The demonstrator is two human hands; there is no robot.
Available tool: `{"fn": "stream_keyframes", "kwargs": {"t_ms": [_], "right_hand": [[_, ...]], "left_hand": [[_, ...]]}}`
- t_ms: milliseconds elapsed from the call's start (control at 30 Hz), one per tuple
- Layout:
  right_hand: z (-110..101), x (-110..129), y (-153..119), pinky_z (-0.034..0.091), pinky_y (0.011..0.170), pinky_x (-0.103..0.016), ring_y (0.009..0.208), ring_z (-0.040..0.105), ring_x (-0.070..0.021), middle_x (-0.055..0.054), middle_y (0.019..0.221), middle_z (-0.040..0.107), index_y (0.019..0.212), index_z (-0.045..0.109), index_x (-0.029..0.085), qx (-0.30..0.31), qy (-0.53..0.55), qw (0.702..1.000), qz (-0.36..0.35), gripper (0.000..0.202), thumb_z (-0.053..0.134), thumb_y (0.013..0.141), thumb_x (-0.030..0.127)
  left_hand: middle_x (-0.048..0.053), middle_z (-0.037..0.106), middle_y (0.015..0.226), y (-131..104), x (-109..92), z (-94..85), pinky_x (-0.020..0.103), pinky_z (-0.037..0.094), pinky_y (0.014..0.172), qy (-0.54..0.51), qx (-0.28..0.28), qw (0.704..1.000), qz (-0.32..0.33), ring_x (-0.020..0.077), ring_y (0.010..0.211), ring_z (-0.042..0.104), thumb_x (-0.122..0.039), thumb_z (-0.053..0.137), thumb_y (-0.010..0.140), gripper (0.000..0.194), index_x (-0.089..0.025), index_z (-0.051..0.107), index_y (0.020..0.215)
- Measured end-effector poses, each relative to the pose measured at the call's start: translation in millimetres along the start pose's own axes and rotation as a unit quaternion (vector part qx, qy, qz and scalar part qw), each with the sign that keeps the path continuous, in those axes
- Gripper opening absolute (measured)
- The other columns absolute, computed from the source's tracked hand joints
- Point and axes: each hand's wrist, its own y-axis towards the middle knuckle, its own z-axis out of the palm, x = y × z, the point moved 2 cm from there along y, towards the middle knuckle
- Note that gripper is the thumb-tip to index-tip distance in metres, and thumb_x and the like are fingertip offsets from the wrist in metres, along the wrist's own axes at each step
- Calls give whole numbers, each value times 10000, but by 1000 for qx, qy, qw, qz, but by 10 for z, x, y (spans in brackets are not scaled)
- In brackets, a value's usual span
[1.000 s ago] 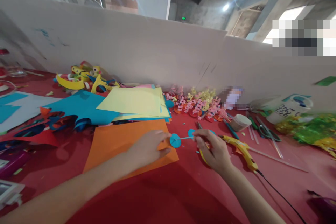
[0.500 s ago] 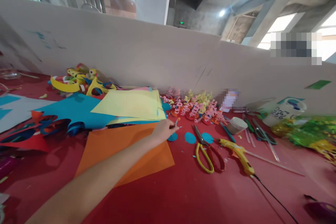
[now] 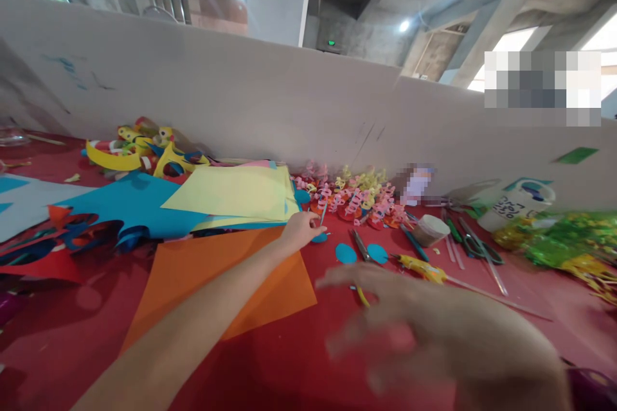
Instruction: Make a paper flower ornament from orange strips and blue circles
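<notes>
One Thin Pale Stick [image 3: 323, 213] in Hand Above a Red Table

Pinched between the thumb and fingertips of the left hand [image 3: 304, 230], the stick rises, slightly tilted, over the table [image 3: 270, 366], beyond the far right corner of an orange sheet [image 3: 222, 295]. A blue disc [image 3: 319, 238] shows just below the hand, partly covered; whether it is joined to the stick is too small to tell. Two more blue discs [image 3: 346, 253] lie nearby, one on each side of the scissors' blades [image 3: 360, 246].

In the foreground, the right hand [image 3: 429, 327] is a blur, its fingers spread apart and holding nothing visible. It hides most of the scissors' handles, leaving a sliver of yellow, and covers the grip of a yellow glue gun [image 3: 424, 268]. Behind the stick sit curled pink and yellow paper pieces [image 3: 357, 198], packed too tightly to separate. Pale yellow sheets [image 3: 231, 192] overlap blue paper [image 3: 144, 202] to the left. Handwriting on a white container [image 3: 515, 205] is hard to read; pixelation masks an item by the wall [image 3: 216, 90]. A purple object [image 3: 595, 388] is cut off at lower right.
</notes>
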Motion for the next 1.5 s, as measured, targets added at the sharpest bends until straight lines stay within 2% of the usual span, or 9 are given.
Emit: {"fn": "stream_keyframes", "kwargs": {"t_ms": [100,200,300,400,567,1033,1167,1333,1500], "right_hand": [[-54,-50,1257,471,601,-279,602,609,-163,-19,668,650,800,688,246,84,-34,991,97,178,547,826,351],[100,31,1737,464,589,-273,638,617,-177,-42,702,655,825,682,197,123,-29,980,154,208,563,812,366],[355,154,1569,454,776,-326,961,570,-243,-88,1049,605,1065,608,215,184,-24,979,78,463,750,636,317],[498,213,1352,412,859,-356,996,534,-230,-53,1026,600,995,603,224,175,0,983,54,400,751,642,341],[650,189,1291,392,864,-317,944,534,-174,-11,978,611,928,602,243,155,49,987,16,219,686,736,305],[759,43,1261,426,758,-275,820,558,-146,-32,839,641,845,608,197,79,79,994,-20,116,529,865,280],[730,88,1236,427,748,-292,798,563,-159,-37,826,638,861,601,190,80,64,994,-20,207,602,797,387],[754,88,1207,421,735,-296,792,570,-152,-27,827,648,814,618,208,85,45,995,-38,124,558,843,313],[705,15,1232,437,707,-289,757,570,-149,-23,776,639,762,637,200,87,74,993,-5,104,580,827,258]], "left_hand": [[49,653,708,-77,32,-79,266,428,607,-1,4,1000,0,182,635,591,-319,643,714,368,-113,623,1018],[46,641,767,-280,49,-257,257,435,629,4,0,1000,2,161,656,579,-241,594,748,328,-123,582,1054],[33,617,746,-655,36,-484,251,433,638,11,14,1000,12,150,663,563,-209,553,765,156,-141,609,894],[26,608,726,-1113,-12,-659,284,437,687,38,77,995,45,168,716,564,-244,540,781,105,-165,608,769],[70,559,1083,-1601,-45,-721,401,416,867,67,181,979,73,259,1018,510,-456,668,666,362,-224,609,938],[55,611,940,-1740,37,-629,335,438,818,85,134,976,146,194,909,536,-296,407,907,239,-219,632,939],[60,630,850,-1764,4,-625,306,458,745,87,133,975,154,178,816,555,-261,353,927,308,-200,653,894],[57,648,850,-1759,6,-633,307,466,736,78,131,981,121,180,811,574,-284,357,922,299,-196,642,941],[14,653,870,-1744,83,-694,284,466,706,56,141,988,6,170,799,602,-297,444,878,176,-222,591,940]]}}
